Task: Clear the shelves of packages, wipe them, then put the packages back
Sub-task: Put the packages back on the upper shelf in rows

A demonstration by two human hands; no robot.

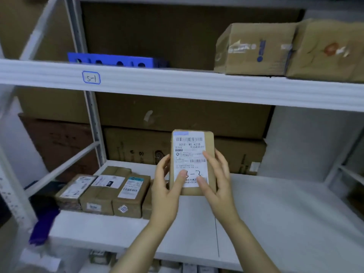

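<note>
Starting at the far left, what looks like a purple cloth (42, 227) hangs off the corner of the middle shelf (285, 213). Just to its right a row of small packages (102, 194) lies flat on that shelf, touching side to side with labels up. Above them, the upper shelf (197, 85) carries a "5-1" tag (91, 77) on its front edge and a blue block (114, 60) behind it.

Next comes the left hand (164, 194), which grasps the left edge of the held package (192, 154), thumb pressed on the lower part of the label. The package is upright in the air over the middle shelf, just right of the row and not touching it. Its label faces the camera, and both thumbs partly cover a handwritten mark. The right hand (218, 188) grasps the opposite edge, thumb on the front and fingers curled behind. Further right the shelf board is bare white, and two cardboard boxes (254, 50) sit side by side on the upper shelf.

With a row already laid on the board, this looks like the putting-back stage. To do it well, read the handwritten mark first, moving a thumb aside to see it whole, and check it against the shelf tag so the package goes to its proper level. Then tip it flat, label up like its neighbours, and lower it with both hands beside the last package in the row. Slide it in until the sides meet, without pushing the row out of line.
</note>
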